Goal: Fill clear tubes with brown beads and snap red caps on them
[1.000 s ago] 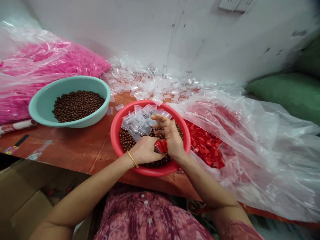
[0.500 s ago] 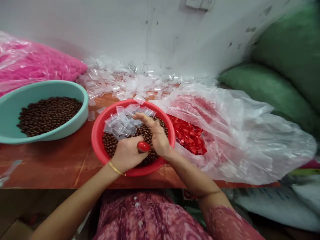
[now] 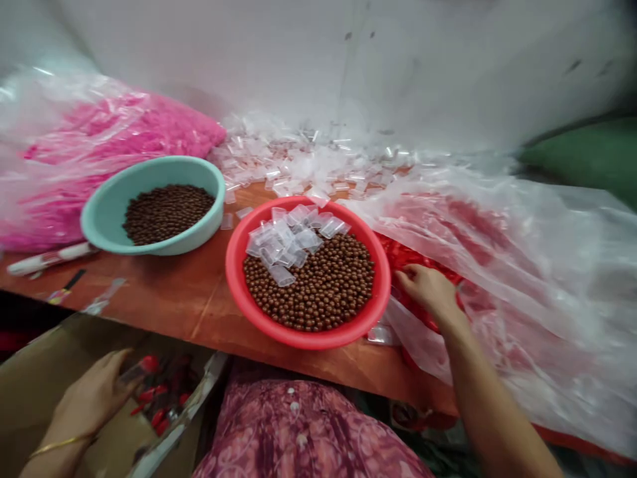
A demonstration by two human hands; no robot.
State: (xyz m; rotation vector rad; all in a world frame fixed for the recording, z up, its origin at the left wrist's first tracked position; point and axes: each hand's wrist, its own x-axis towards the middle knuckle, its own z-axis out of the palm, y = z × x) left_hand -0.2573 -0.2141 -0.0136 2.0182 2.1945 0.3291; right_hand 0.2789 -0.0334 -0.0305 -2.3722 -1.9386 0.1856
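My left hand [image 3: 92, 398] is over a cardboard box [image 3: 34, 372] below the table's left edge, its fingers closed around a small clear container with a red cap [image 3: 148, 364]. Several similar red-capped pieces [image 3: 160, 418] lie inside that box. At the right, my right hand [image 3: 426, 289] reaches among shiny red caps [image 3: 398, 252] in an open plastic bag [image 3: 527, 292]. Its fingers are curled, and what they pinch is hidden. Between the hands sits a red basin [image 3: 239, 292] of brown beads [image 3: 318, 292], with clear empty containers [image 3: 283, 242] heaped on the beads.
A teal basin [image 3: 97, 212] with more brown beads stands at left, beside a bag of pink pieces [image 3: 164, 123]. A white pen-like stick [image 3: 50, 259] lies before it. Loose clear containers [image 3: 298, 159] spread along the wall. A green sack [image 3: 582, 149] is at far right.
My left hand has moved from the red basin down left to the cardboard box, carrying the red-capped container. My right hand has left the basin for the red caps. The view has shifted left.
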